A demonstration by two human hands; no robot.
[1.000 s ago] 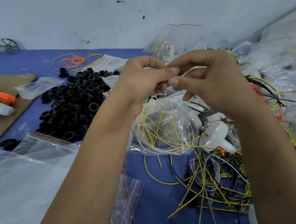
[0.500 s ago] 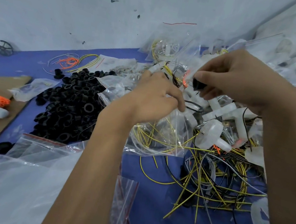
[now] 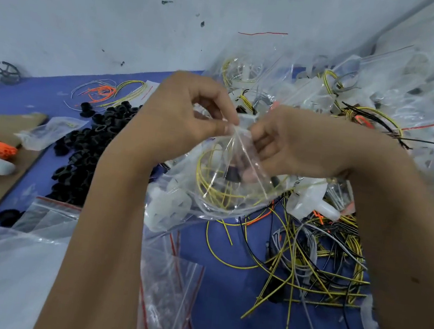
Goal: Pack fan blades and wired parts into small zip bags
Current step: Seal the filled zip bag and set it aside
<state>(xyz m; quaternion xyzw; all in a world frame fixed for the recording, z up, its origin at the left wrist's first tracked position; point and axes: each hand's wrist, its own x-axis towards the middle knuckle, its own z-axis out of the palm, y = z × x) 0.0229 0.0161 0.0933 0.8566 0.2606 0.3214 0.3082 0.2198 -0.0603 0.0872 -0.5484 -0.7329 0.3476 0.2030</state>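
Clear plastic zip bag (image 3: 218, 189), holding yellow wire (image 3: 203, 179), is pinched at its top between left hand (image 3: 177, 120) and right hand (image 3: 295, 144); no writing is legible.

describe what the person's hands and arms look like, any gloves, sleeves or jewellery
Both are bare. The left hand and right hand wear no gloves, and no rings show on the fingers in view. The forearms are uncovered for all of their visible length: no sleeve, watch or bracelet shows at either wrist. The fingernails that show are short and unpainted.
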